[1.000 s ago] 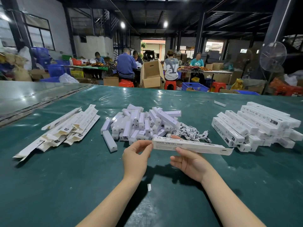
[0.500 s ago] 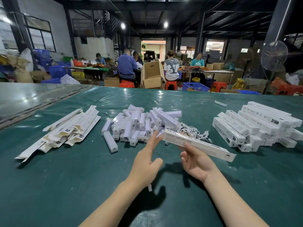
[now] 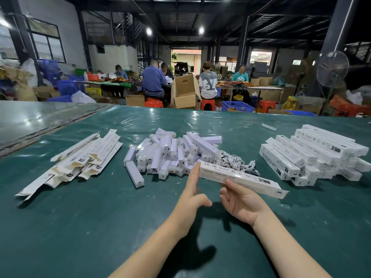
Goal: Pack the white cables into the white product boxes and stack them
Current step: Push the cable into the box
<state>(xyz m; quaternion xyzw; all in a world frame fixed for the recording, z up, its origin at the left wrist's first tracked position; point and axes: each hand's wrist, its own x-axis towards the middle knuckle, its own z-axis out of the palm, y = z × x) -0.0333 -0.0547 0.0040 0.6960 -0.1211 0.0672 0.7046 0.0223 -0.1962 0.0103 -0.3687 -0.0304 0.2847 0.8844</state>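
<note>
My right hand (image 3: pixel 242 200) holds a long white product box (image 3: pixel 241 178) printed "SMART SENSOR LAMP" from below, fingers curled round it, above the green table (image 3: pixel 80 217). My left hand (image 3: pixel 193 192) has straight fingers pressed against the box's left end. Behind the box lies a tangle of white cables (image 3: pixel 234 160). A heap of small white lamp units (image 3: pixel 170 153) sits in the middle. Flat unfolded boxes (image 3: pixel 80 159) lie at the left. Packed boxes are stacked (image 3: pixel 313 153) at the right.
One loose lamp unit (image 3: pixel 135 176) lies in front of the heap. A small white piece (image 3: pixel 269 126) rests far back on the table. Beyond the far edge several people sit at other tables among cardboard cartons (image 3: pixel 184 93) and a standing fan (image 3: pixel 332 67).
My left hand let go of the box's end and now presses it with straight fingers. The box has tilted, its right end lower, and turned to show another printed face.
</note>
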